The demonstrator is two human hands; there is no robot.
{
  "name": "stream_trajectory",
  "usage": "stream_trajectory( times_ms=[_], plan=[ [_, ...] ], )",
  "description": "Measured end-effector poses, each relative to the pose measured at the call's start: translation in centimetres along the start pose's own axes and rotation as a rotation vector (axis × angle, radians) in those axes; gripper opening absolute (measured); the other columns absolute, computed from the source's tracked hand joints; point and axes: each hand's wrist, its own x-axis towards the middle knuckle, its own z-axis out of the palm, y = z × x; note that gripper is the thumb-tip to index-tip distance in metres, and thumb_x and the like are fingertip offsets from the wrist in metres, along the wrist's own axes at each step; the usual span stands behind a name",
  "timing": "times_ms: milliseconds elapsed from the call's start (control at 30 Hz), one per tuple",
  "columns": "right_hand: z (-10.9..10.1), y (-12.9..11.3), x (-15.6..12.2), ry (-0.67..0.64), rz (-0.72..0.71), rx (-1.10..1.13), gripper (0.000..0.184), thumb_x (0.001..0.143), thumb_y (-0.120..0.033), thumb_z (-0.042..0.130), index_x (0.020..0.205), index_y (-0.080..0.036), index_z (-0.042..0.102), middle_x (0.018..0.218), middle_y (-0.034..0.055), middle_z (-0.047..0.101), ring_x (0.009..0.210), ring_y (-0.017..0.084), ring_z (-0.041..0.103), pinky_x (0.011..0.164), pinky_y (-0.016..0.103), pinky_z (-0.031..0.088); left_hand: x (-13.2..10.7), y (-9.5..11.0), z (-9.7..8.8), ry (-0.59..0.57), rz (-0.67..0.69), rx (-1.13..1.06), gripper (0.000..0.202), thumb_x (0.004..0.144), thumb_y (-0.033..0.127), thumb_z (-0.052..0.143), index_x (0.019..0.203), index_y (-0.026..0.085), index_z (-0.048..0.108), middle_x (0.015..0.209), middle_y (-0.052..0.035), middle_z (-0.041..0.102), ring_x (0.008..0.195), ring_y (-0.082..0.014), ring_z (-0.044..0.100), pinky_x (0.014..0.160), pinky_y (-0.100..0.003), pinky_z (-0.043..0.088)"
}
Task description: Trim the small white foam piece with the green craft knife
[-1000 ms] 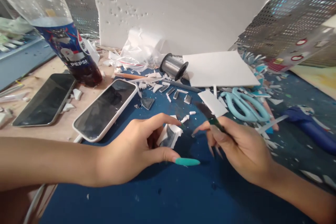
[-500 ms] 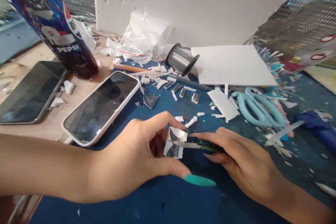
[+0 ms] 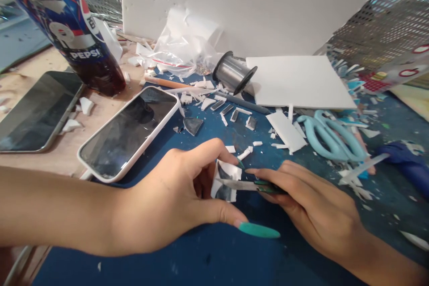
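Note:
My left hand (image 3: 181, 192) pinches a small white foam piece with a dark shiny face (image 3: 225, 181), holding it down on the blue cutting mat (image 3: 208, 254). My right hand (image 3: 311, 203) grips a craft knife (image 3: 250, 184) with a green handle. Its blade lies flat across the foam piece, pointing left. Both hands have long nails, and the left thumb's is teal.
A white-cased phone (image 3: 129, 132) and a dark phone (image 3: 36, 111) lie to the left, with a Pepsi bottle (image 3: 78, 35) behind them. Light blue scissors (image 3: 330, 136), a white foam sheet (image 3: 300, 81), a silver spool (image 3: 233, 73) and a plastic bag (image 3: 184, 51) sit beyond. Foam scraps litter the mat.
The knife came down from a raised position at the right onto the foam piece, its blade now laid across it. The left hand kept hold of the piece.

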Motion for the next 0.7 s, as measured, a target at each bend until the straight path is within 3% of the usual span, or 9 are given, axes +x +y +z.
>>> stream_trajectory(
  times_ms=[700],
  plan=[
    [-0.12,0.3,-0.41,-0.009,-0.001,-0.014,0.02,0.111,-0.018,0.046,0.12,-0.013,0.064,0.091,0.0056,0.062,0.082,0.013,0.062,0.075,0.022,0.051,0.04,-0.03,-0.09,-0.011,0.027,0.083,0.03,0.082,0.028,0.081,0.098,0.022,0.057,0.062,0.0108,0.05,0.058,-0.0104,0.045,0.053,-0.02,0.035]
  ],
)
